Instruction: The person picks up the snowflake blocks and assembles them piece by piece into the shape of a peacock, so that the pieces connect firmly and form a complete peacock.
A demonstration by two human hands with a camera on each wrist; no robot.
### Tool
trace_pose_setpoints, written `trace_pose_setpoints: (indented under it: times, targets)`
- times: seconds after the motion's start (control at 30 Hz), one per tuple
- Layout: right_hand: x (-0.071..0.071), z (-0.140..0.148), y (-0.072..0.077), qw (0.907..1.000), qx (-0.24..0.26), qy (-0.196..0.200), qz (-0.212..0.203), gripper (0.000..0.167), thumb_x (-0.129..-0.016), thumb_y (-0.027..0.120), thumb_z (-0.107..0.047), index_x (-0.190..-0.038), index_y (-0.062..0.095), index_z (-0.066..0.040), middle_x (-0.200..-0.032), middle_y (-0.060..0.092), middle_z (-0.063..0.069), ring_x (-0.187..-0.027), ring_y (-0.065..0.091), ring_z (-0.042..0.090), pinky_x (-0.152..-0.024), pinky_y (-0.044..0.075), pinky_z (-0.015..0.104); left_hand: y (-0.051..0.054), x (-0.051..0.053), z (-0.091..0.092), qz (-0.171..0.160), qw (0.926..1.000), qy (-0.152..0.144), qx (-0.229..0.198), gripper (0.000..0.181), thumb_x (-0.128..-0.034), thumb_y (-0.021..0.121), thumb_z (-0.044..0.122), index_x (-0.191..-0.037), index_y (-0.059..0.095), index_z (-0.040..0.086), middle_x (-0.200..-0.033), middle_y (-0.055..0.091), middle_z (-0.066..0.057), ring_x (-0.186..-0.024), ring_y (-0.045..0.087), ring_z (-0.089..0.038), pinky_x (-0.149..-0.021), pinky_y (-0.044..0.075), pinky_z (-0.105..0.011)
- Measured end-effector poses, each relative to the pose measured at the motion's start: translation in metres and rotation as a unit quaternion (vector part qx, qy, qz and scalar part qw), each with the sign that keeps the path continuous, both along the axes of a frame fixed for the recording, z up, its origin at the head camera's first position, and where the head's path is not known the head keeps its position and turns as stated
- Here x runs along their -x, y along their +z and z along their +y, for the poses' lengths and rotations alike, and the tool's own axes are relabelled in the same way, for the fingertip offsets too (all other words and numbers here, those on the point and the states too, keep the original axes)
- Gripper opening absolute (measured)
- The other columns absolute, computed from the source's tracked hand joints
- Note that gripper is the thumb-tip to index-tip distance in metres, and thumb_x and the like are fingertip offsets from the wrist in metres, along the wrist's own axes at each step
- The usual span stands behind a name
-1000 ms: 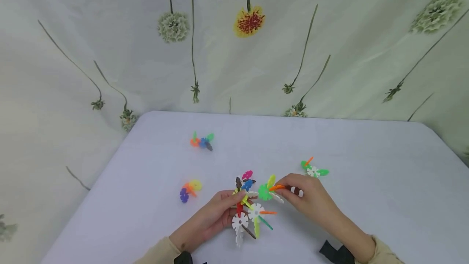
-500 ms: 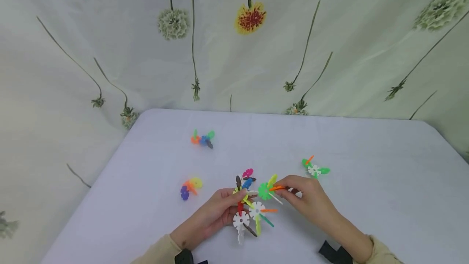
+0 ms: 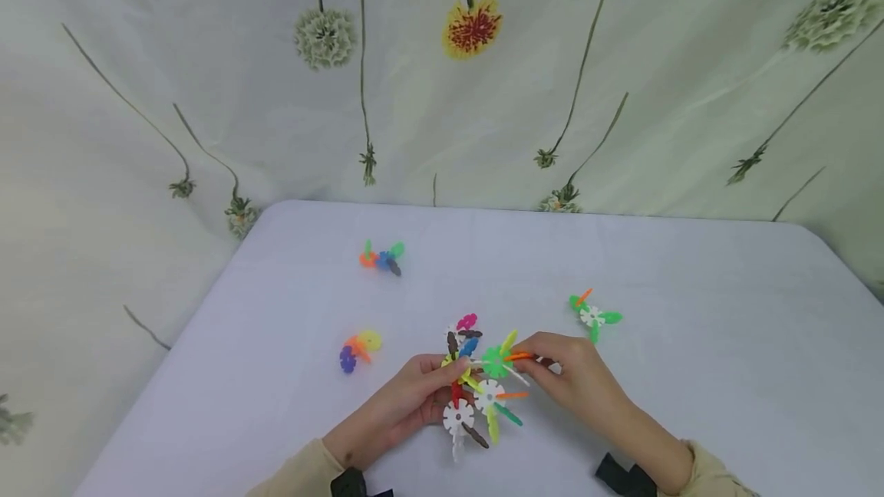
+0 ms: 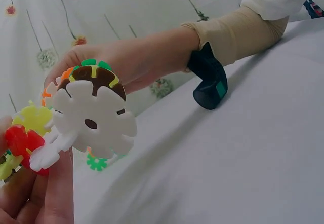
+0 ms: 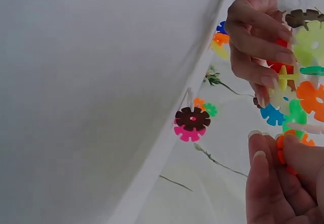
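Observation:
My left hand point(image 3: 424, 393) holds a branching cluster of notched plastic snowflake discs between thumb and fingers. A white disc point(image 3: 458, 416) hangs low on it, with red, yellow, blue and pink ones above. With thumb and fingertips my right hand point(image 3: 576, 370) pinches an orange disc point(image 5: 281, 155), which belongs to a smaller cluster around a green disc point(image 3: 496, 361). That green disc sits against or very close to the left cluster's edge; whether the two are joined I cannot tell. In the left wrist view a large white disc point(image 4: 91, 122) partly covers the right hand.
Three small disc clusters lie on the white table: an orange-blue-green one point(image 3: 384, 259) at the back left, a purple-orange-yellow one point(image 3: 357, 349) at left, a green-white one point(image 3: 592, 317) beyond my right hand. A flower-printed cloth point(image 3: 414, 113) hangs behind.
My right hand has moved slightly left with the green disc's cluster, while the left hand's cluster has shifted a little right. The gap between them has narrowed. Both grips stay the same.

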State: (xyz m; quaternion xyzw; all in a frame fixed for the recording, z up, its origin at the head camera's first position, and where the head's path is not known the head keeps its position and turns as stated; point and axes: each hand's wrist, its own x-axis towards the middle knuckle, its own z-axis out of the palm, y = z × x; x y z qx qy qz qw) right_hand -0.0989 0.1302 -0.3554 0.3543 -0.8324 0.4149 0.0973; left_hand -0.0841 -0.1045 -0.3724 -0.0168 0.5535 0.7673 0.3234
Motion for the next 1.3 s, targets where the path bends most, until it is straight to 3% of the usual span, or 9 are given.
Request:
trace_pose_setpoints:
  times: [0.13,0.2,0.4,0.5,0.6,0.73,0.87,1.03,1.3]
  targets:
    - [0.008,0.005,0.012,0.9985,-0.035,0.015,-0.039,0.018,-0.079,0.074,-0.004,-0.096,0.070,-0.009,-0.089,0.067,-0.005,-0.074,0.060,0.005,-0.062,0.052,0.022,0.001,0.002,-0.002,0.006,0.9998,0.007,-0.018,0.039,-0.0942,0.057,0.031,-0.111,0.057,-0.004,-0.100,0.067,-0.010,-0.086,0.065,-0.017,-0.078,0.052,-0.032]
    - [0.018,0.011,0.022,0.9944,-0.039,0.045,-0.088,0.018,-0.082,0.072,-0.006,-0.100,0.070,-0.008,-0.088,0.068,-0.002,-0.073,0.061,0.012,-0.061,0.053,0.026,0.002,0.003,-0.003,0.008,0.9993,0.016,-0.033,0.036,-0.0941,0.058,0.030,-0.109,0.057,-0.003,-0.099,0.067,-0.009,-0.087,0.065,-0.016,-0.079,0.052,-0.030]
    - [0.084,-0.004,0.030,0.9706,0.014,0.070,-0.230,0.019,-0.090,0.063,-0.009,-0.106,0.065,0.001,-0.090,0.066,0.015,-0.076,0.061,0.033,-0.062,0.054,0.036,0.003,0.002,-0.008,0.008,0.9945,0.028,-0.101,0.025,-0.0959,0.055,0.026,-0.104,0.056,0.002,-0.102,0.065,-0.006,-0.090,0.062,-0.014,-0.080,0.050,-0.026]
    - [0.116,-0.040,0.017,0.9723,-0.004,0.054,-0.227,0.020,-0.092,0.061,-0.013,-0.107,0.065,0.000,-0.093,0.066,0.012,-0.076,0.063,0.026,-0.064,0.054,0.032,0.004,-0.002,-0.007,0.006,0.9916,0.021,-0.127,0.025,-0.0962,0.055,0.027,-0.104,0.055,0.003,-0.104,0.064,-0.005,-0.093,0.061,-0.014,-0.083,0.049,-0.025]
    - [0.130,-0.082,0.012,0.9762,-0.076,0.055,-0.195,0.019,-0.091,0.062,-0.014,-0.105,0.066,-0.002,-0.093,0.066,0.005,-0.077,0.061,0.019,-0.065,0.052,0.025,0.006,-0.008,-0.004,-0.001,0.9889,0.010,-0.148,0.029,-0.0958,0.055,0.029,-0.108,0.051,0.004,-0.108,0.063,-0.005,-0.099,0.059,-0.015,-0.087,0.047,-0.028]
    - [0.121,-0.133,0.016,0.9687,-0.159,0.118,-0.150,0.022,-0.090,0.065,-0.019,-0.108,0.066,-0.008,-0.099,0.064,-0.001,-0.085,0.058,0.012,-0.071,0.048,0.020,0.012,-0.018,0.000,0.001,0.9864,-0.004,-0.164,0.033,-0.0937,0.058,0.031,-0.109,0.044,0.005,-0.108,0.062,-0.004,-0.101,0.059,-0.014,-0.089,0.046,-0.029]
    - [0.101,-0.168,0.015,0.9460,-0.211,0.187,-0.161,0.029,-0.087,0.069,-0.025,-0.113,0.064,-0.012,-0.099,0.060,-0.004,-0.085,0.054,0.008,-0.073,0.045,0.017,0.019,-0.025,0.003,0.032,0.9803,-0.033,-0.192,0.033,-0.0925,0.059,0.033,-0.106,0.046,0.007,-0.106,0.064,-0.003,-0.098,0.060,-0.013,-0.086,0.048,-0.029]
    - [0.085,-0.179,0.010,0.9345,-0.253,0.161,-0.192,0.014,-0.087,0.069,-0.022,-0.098,0.065,-0.015,-0.086,0.057,-0.008,-0.079,0.053,0.007,-0.069,0.045,0.018,0.024,-0.029,0.007,0.045,0.9717,-0.062,-0.223,0.029,-0.0940,0.057,0.034,-0.105,0.056,0.008,-0.110,0.064,-0.003,-0.102,0.060,-0.014,-0.089,0.046,-0.030]
    - [0.080,-0.174,0.007,0.9331,-0.241,0.161,-0.213,0.012,-0.089,0.066,-0.022,-0.099,0.068,-0.015,-0.087,0.060,-0.010,-0.081,0.054,0.005,-0.073,0.046,0.018,0.026,-0.032,0.006,0.056,0.9732,-0.059,-0.215,0.021,-0.0950,0.057,0.028,-0.103,0.055,0.008,-0.107,0.065,-0.002,-0.101,0.060,-0.013,-0.089,0.046,-0.028]
